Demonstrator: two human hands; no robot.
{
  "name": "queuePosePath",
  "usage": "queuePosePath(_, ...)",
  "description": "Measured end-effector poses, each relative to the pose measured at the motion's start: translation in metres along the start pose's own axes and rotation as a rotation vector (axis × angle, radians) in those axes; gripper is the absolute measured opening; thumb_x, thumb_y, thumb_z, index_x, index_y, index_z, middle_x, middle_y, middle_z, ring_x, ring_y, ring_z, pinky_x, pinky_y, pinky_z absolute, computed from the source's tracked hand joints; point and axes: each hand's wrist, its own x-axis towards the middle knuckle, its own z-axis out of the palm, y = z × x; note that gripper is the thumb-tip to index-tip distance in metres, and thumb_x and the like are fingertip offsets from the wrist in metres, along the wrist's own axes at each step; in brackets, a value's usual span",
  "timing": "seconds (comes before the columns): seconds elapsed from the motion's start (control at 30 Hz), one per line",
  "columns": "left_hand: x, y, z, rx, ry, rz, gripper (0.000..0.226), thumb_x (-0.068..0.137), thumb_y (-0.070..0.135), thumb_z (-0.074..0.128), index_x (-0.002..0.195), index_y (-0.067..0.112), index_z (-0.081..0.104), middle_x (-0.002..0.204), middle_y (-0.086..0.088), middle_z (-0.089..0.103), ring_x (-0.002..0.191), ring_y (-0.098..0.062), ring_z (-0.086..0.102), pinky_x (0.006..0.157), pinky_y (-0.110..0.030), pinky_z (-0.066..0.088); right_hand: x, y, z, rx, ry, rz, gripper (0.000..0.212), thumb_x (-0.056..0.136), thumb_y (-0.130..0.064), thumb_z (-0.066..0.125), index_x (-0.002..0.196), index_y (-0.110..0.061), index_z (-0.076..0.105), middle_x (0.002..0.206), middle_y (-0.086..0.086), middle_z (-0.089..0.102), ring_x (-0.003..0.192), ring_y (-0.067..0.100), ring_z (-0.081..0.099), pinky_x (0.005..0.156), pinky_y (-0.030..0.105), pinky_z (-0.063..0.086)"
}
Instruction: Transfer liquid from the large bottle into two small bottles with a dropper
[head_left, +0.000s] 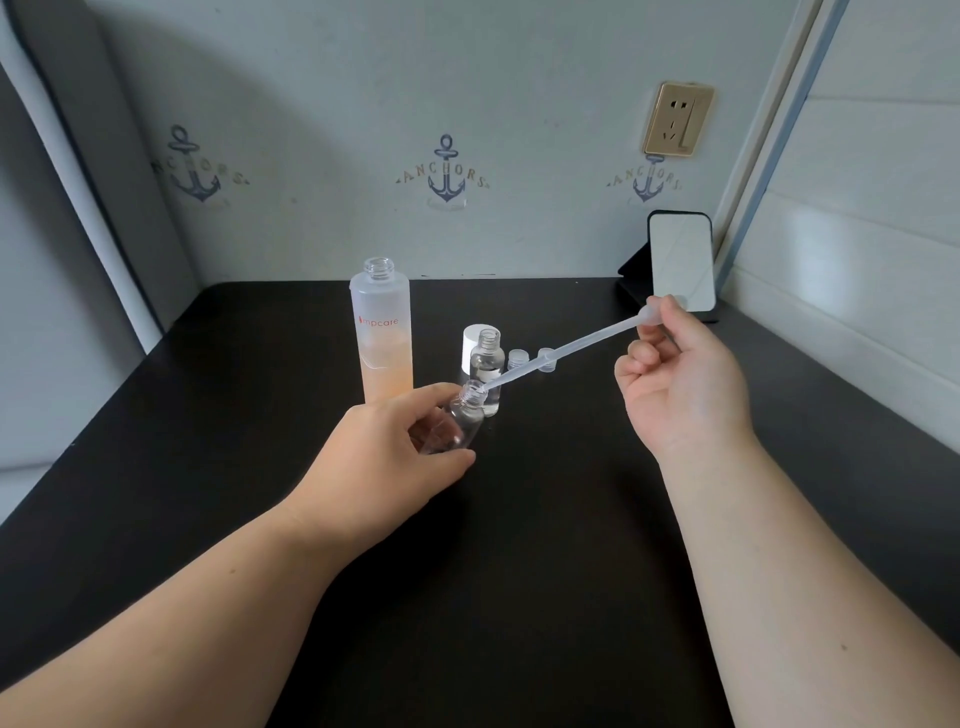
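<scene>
With the left hand (384, 457) gripping the tilted small bottle (457, 421), the right hand (675, 374) pinches the dropper (566, 353) bulb; keep the tip centred in the neck and squeeze slowly.

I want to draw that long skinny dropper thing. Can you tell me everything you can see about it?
The dropper is a long, thin tube of cloudy see-through plastic with a soft bulb at its top end. It slants down from upper right to lower left. The right hand pinches the bulb. Its narrow tip sits at the open mouth of the small clear bottle, which the left hand holds tilted above the dark table. Whether liquid is inside the dropper cannot be told.
</scene>
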Motion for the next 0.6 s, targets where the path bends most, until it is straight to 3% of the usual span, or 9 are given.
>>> queuePosePath(0.1, -0.0001, 0.0003, -0.0003, -0.003, 0.006, -0.008, 0.057, 0.077, 0.039, 0.083, 0.13, 0.044, 0.062, 0.09, 0.03, 0.067, 0.096, 0.017, 0.057, 0.073, 0.006, 0.038, -0.0007, -0.0011, 0.0014, -0.014, -0.022, -0.002, 0.027, 0.094, -0.015, 0.069, 0.07, -0.017, 0.079, 0.075, -0.002, 0.067, 0.051, 0.01, 0.038, 0.054, 0.02, 0.034)
queuePosePath(0.2, -0.0001, 0.0001, 0.0003, -0.003, 0.003, -0.011, 0.056, 0.077, 0.039, 0.083, 0.13, 0.043, 0.062, 0.092, 0.028, 0.068, 0.096, 0.016, 0.057, 0.072, 0.006, 0.038, -0.0008, -0.0019, 0.0019, -0.021, -0.034, -0.004, 0.029, 0.095, -0.016, 0.069, 0.068, -0.017, 0.079, 0.076, -0.003, 0.068, 0.05, 0.009, 0.037, 0.053, 0.019, 0.034)
queuePosePath(0.37, -0.0008, 0.0014, -0.0001, -0.015, -0.002, 0.018, 0.054, 0.077, 0.036, 0.084, 0.126, 0.044, 0.063, 0.097, 0.046, 0.058, 0.095, 0.019, 0.056, 0.075, 0.006, 0.036, -0.0019, -0.0022, 0.0013, -0.026, -0.057, -0.013, 0.029, 0.095, -0.015, 0.067, 0.069, -0.015, 0.078, 0.076, -0.004, 0.068, 0.048, 0.008, 0.037, 0.05, 0.018, 0.034)
queuePosePath(0.47, -0.0011, 0.0026, -0.0015, -0.033, -0.002, 0.022, 0.051, 0.077, 0.037, 0.084, 0.119, 0.054, 0.061, 0.098, 0.047, 0.058, 0.095, 0.019, 0.056, 0.075, 0.006, 0.036, -0.0019, -0.0019, 0.0007, -0.035, -0.071, -0.02, 0.027, 0.096, -0.014, 0.066, 0.071, -0.015, 0.077, 0.076, -0.004, 0.068, 0.047, 0.008, 0.037, 0.049, 0.018, 0.034)
queuePosePath(0.6, 0.0, 0.0067, -0.0036, -0.032, -0.016, 0.046, 0.062, 0.077, 0.035, 0.083, 0.093, 0.082, 0.047, 0.096, 0.041, 0.063, 0.093, 0.015, 0.059, 0.076, 0.004, 0.037, -0.0011, -0.0028, -0.0002, -0.055, -0.079, -0.035, 0.029, 0.097, -0.014, 0.064, 0.071, -0.016, 0.076, 0.075, -0.004, 0.067, 0.045, 0.007, 0.036, 0.048, 0.017, 0.033)
